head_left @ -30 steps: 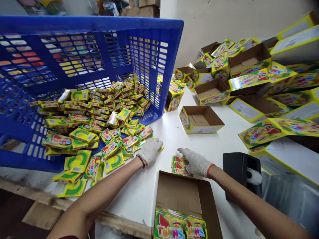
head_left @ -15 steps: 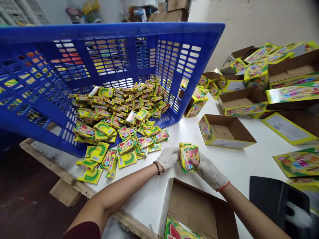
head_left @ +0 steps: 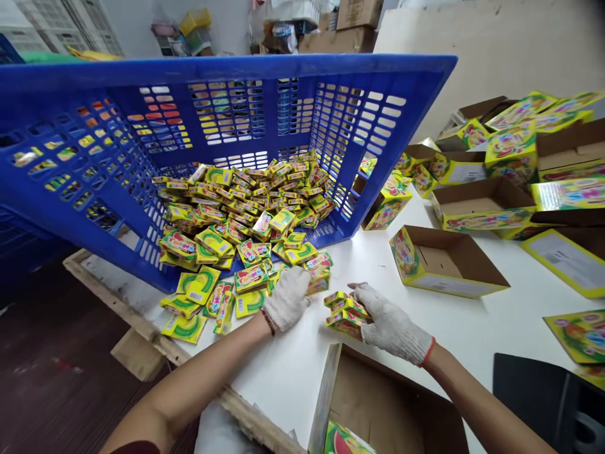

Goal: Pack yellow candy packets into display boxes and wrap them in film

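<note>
My right hand (head_left: 390,325), in a white knit glove, grips a short stack of small fruit-printed boxes (head_left: 345,313), yellow and green with watermelon pictures, just above the white table. My left hand (head_left: 289,299), also gloved, is at the near edge of the loose pile, its fingers and thumb closed around a few more small boxes (head_left: 317,277); part of its grip is hidden. A heap of the same boxes (head_left: 246,202) spills from a blue crate (head_left: 265,66) lying on its side. In front of me stands an open brown-lined carton (head_left: 378,397) with a printed flap.
Another open display carton (head_left: 449,261) sits right of the crate. Several more cartons (head_left: 486,205) are piled at the far right. A black object (head_left: 529,391) lies at the lower right. The wooden table edge (head_left: 255,419) runs along the near left.
My hands have parted. The left moved left to the pile and closed on boxes there. The right still holds its stack, now lower and turned edge-up. The view has shifted slightly.
</note>
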The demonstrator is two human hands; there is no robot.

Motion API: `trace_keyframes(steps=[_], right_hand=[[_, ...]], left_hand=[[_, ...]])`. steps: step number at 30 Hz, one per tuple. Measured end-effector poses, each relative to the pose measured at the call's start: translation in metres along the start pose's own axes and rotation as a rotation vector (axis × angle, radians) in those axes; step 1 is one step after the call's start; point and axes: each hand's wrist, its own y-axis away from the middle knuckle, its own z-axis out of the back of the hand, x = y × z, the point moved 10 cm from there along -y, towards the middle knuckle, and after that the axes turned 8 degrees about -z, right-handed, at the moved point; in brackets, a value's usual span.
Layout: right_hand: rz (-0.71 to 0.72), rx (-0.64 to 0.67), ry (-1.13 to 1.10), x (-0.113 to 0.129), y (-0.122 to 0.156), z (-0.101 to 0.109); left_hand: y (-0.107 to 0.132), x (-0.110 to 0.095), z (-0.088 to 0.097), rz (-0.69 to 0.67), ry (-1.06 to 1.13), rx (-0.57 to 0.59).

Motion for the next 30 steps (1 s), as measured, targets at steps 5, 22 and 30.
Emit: trace_keyframes(steps=[5,22,30], right_hand=[[-0.071,0.162,0.071,0.009,-0.005,-0.006],[-0.561,0.192,-1.369,-0.027,0.003,-0.05],[-0.594,-0.259,-0.992,-0.086,0.001,-0.001]], left_hand=[[-0.002,-0.044,-0.026,-0.192,0.177,0.006],[0.023,0.041,-0.014,0.434,0.455,-0.192],[0.015,0.045,-0.059,0.56,0.906,-0.405]])
